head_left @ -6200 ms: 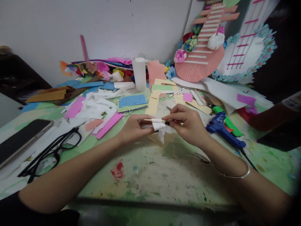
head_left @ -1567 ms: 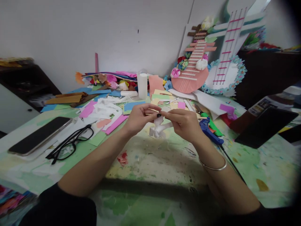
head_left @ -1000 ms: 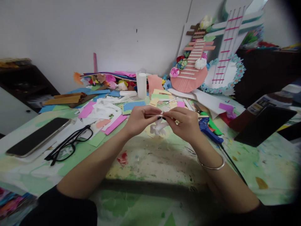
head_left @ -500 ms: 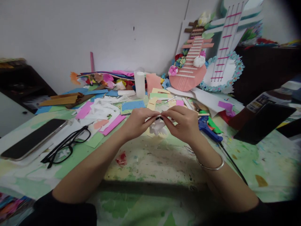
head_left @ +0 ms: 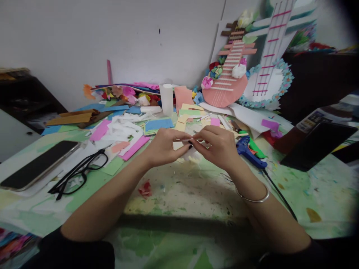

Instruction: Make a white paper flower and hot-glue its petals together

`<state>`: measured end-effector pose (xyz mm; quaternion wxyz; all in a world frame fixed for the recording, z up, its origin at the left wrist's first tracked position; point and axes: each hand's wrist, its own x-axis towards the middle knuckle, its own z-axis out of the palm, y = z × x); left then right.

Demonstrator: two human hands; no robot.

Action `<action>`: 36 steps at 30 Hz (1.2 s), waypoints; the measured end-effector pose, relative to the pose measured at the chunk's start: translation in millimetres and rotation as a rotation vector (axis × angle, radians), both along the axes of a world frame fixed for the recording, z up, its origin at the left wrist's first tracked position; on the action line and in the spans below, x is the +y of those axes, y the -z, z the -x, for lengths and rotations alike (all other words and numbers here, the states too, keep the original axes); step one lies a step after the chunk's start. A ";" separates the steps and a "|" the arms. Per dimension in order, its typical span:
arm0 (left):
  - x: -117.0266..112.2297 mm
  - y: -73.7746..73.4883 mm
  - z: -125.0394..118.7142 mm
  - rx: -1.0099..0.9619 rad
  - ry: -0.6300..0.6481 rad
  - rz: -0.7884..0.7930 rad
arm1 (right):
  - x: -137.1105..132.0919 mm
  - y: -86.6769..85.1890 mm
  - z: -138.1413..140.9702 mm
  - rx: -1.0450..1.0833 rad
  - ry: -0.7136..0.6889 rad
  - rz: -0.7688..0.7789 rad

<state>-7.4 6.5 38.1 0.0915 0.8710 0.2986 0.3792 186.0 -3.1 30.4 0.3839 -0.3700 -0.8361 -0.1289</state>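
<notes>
My left hand (head_left: 167, 146) and my right hand (head_left: 216, 145) meet above the middle of the table, fingertips almost touching. Between them they pinch a small piece of white paper (head_left: 188, 154), whose ruffled lower part hangs under the fingers. Its upper part is mostly covered by my fingertips. A blue glue gun (head_left: 251, 152) lies just right of my right hand, its black cord running toward the front edge. Behind my left hand rests a stack of blue and green paper (head_left: 159, 125).
Black glasses (head_left: 80, 172) and a phone (head_left: 39, 164) lie at left. White paper scraps (head_left: 123, 130) spread behind them. A white cylinder (head_left: 167, 100) stands at the back. Paper lutes (head_left: 226, 86) lean on the wall. At right, a dark tablet-like slab (head_left: 318, 145) stands tilted by a bottle.
My fingertips have shifted slightly on the white paper, and less of its ruffled part shows below them. Both hands stay in nearly the same place.
</notes>
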 end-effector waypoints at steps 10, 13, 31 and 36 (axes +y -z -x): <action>4.7 -4.2 6.2 0.016 0.038 0.114 | -1.1 1.6 3.8 -0.019 0.037 -0.049; 4.7 -2.5 4.4 -0.022 0.003 0.125 | 0.6 2.8 3.5 -0.032 0.033 -0.039; 28.8 9.1 9.4 -0.591 -0.140 0.462 | 13.2 15.1 6.8 0.170 0.050 0.216; 31.0 13.2 6.0 -0.657 -0.091 0.527 | 19.6 18.6 9.6 0.461 -0.163 0.748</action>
